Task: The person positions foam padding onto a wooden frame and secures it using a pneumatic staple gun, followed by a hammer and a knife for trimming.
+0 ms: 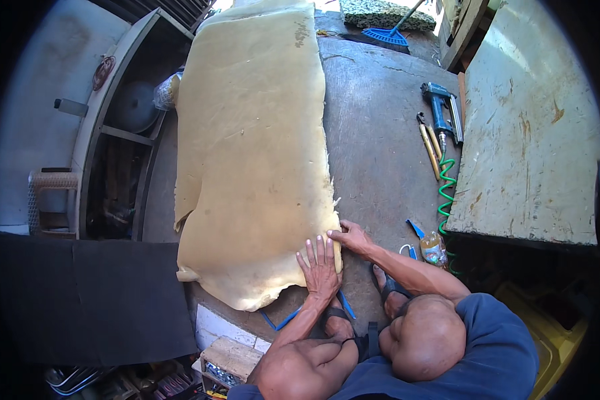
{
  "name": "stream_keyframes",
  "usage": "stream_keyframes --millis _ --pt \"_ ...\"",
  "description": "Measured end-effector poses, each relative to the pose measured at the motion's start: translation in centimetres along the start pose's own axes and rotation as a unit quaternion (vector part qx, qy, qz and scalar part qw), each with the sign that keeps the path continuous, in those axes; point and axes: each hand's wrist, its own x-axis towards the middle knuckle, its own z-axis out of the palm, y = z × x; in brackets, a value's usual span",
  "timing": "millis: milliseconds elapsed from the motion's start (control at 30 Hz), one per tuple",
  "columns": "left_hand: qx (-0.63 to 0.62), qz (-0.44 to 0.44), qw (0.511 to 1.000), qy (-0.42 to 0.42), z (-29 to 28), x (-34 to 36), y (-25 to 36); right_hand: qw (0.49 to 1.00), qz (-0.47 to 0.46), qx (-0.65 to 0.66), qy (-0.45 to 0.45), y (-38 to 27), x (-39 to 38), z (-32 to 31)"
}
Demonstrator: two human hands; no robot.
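A large cream foam sheet [247,147] with ragged edges lies lengthwise in front of me. My left hand [320,273] rests flat on its near right corner, fingers spread. My right hand [350,240] grips the sheet's right edge just beside it, fingertips partly hidden. Blue strips [287,319] lie on the floor under the near edge, between and beside my sandalled feet [340,328]. Just right of my right forearm are a plastic bottle [433,248] and small blue items [415,227].
Along the right lie a pneumatic nailer [440,107] with a coiled green hose [445,200], long-handled pincers [428,147] and a pale board [527,133]. A cabinet [87,187] stands left, a dark panel [80,293] below it. A blue broom [385,37] is at the back.
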Motion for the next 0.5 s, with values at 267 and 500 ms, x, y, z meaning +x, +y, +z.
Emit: stream_keyframes --millis 267,500 --pt "0.098 0.024 0.992 -0.073 -0.4 0.0 0.3 0.999 -0.024 -0.018 0.04 -4.1 2.4 -1.3" --pt "0.106 0.092 0.989 -0.041 -0.7 0.4 -0.2 0.995 0.042 0.086 0.035 -7.5 2.2 -0.3"
